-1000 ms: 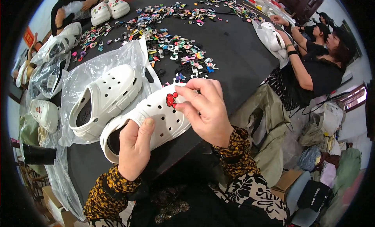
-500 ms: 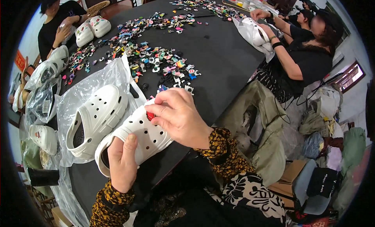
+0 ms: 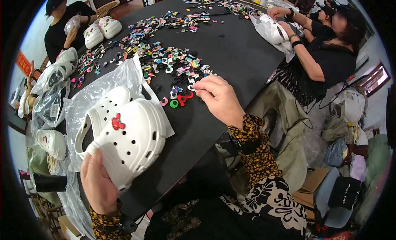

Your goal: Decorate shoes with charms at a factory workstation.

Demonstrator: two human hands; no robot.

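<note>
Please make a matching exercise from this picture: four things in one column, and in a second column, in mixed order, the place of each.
Things:
1. white perforated foam clog
2. small red charm
3. clear crinkled plastic bag
4. green ring-shaped charm

Places:
A. on the black table, near the right hand
B. held by the left hand
C. under the second white clog
D. fixed on the held clog's top

Pairs: 1-B, 2-D, 3-C, 4-A

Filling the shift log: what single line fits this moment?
left hand: holds white clog | right hand: pinching in charm pile | red charm: on clog
</note>
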